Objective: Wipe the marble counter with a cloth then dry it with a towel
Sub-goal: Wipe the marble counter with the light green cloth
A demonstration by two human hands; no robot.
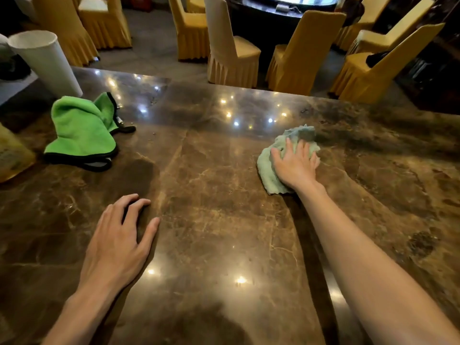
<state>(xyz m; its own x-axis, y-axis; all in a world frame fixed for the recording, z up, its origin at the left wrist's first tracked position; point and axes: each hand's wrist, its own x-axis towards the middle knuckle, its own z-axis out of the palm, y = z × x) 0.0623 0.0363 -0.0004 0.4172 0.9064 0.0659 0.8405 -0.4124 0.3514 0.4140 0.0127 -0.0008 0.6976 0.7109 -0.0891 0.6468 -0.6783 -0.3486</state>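
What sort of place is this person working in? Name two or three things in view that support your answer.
Probably a restaurant or banquet hall: rows of chairs in gold fabric covers stand around a large dark dining table, beyond a long polished marble counter like a service bar.

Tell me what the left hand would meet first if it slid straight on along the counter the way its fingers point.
Probably nothing soon: the left hand points up and slightly right across bare counter. The green towel lies left of that line, the cloth under the right hand well right. Depth is uncertain.
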